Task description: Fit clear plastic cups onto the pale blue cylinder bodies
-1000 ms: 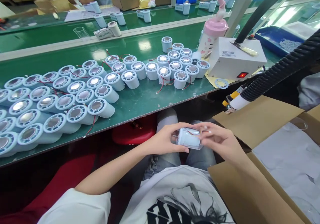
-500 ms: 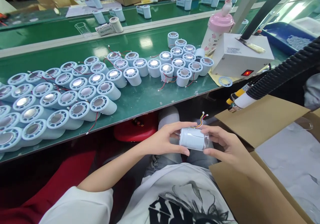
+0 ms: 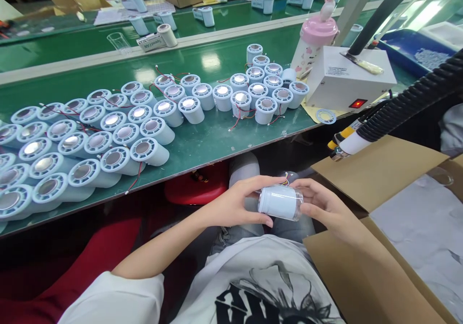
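Above my lap I hold a light blue cylindrical motor housing lying on its side, with a clear plastic sleeve around it that sticks out past its right end. My left hand grips the left end between thumb and fingers. At the right end, the fingers and thumb of my right hand close on the clear sleeve. Thin coloured wires with small white connectors rise behind the housing, partly hidden. Many similar blue housings stand on the green bench, several with red and black wires.
A white box with a lit red switch and a pink-lidded bottle stand at the bench's right. A black hose with a screwdriver-like tip hangs over an open cardboard box. Blue fan parts lie on the far belt beyond a rail.
The housing has rolled in my hands, so its wires sit lower and farther back. My right thumb has shifted up along the sleeve's end. Parts on the far belt have moved slightly left.
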Demonstrator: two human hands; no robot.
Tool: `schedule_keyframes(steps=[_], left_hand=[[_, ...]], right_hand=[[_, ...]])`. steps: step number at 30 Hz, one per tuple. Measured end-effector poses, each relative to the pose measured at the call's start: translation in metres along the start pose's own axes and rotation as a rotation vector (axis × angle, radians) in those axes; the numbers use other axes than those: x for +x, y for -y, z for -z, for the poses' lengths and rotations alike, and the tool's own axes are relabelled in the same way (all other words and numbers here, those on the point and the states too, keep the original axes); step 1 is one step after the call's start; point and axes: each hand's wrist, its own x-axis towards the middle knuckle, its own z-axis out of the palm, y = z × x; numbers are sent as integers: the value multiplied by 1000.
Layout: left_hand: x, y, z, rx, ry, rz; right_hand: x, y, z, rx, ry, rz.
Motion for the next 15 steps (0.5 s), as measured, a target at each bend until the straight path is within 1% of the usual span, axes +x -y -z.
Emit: schedule_keyframes(steps=[7, 12, 15], left_hand=[[-1, 1, 0, 32, -2, -25], [-2, -1, 2, 48, 0, -22], [-2, 0, 2, 56, 4, -51]], right_hand=[[4, -4, -4, 163, -30, -63], [5, -9, -5, 188, -55, -131], [6, -7, -7, 204, -35, -169]])
